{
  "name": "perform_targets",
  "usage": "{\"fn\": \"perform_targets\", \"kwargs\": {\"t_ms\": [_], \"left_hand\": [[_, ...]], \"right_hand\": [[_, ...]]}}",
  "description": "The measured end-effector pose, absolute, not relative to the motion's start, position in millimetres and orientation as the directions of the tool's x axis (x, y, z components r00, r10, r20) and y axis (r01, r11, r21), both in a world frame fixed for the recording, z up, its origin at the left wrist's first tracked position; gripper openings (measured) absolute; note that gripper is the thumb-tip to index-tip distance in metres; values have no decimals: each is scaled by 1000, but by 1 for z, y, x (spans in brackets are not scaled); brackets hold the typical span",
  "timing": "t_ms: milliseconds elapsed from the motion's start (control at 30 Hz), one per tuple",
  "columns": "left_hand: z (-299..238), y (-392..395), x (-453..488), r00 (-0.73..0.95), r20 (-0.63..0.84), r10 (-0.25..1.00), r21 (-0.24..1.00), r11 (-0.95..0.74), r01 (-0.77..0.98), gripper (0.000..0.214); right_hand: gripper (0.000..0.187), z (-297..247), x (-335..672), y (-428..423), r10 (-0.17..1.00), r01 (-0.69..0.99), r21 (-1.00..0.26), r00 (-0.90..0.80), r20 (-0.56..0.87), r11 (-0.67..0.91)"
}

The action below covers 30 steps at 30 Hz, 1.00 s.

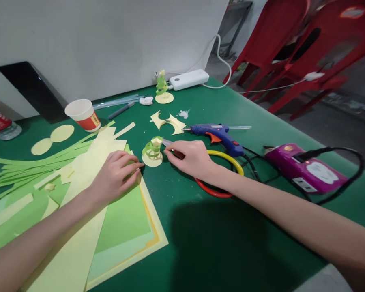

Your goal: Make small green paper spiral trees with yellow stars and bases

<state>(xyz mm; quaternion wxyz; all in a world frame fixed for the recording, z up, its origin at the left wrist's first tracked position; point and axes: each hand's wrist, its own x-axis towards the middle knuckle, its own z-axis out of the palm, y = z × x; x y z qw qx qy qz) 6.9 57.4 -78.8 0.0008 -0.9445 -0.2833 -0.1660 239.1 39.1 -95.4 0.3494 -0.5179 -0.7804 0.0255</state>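
Smooth paper sheets (79, 243) under left hand (115, 174); right hand (191, 158) beside coiled strip (152, 149).

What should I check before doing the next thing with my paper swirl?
1. Left hand steadying the paper swirl: ok, fingertips at its disc's edge.
2. Right hand gripping the scissors: ok, blade tip beside the swirl.
3. Left fingertips off the blade: ok, opposite side of the swirl.
4. Glue gun away from both hands: ok, lies beyond the right hand.
5. Glue gun hot: cannot tell.
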Motion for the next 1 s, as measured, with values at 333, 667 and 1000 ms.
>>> {"fn": "perform_targets", "kwargs": {"t_ms": [333, 667, 1000], "left_hand": [[-79, 57, 6, 791, 331, 515, 88, -851, 518, 25], [-81, 57, 7, 799, 345, 493, 99, -865, 492, 22], [-81, 57, 6, 804, 359, 474, 105, -876, 470, 24]], "right_hand": [[18, -96, 238, 38, 826, 793, -425, -165, 540, 436], [18, -97, 238, 38, 835, 789, -433, -176, 522, 437], [18, -84, 233, 35, 876, 629, -658, -81, 475, 414]]}}
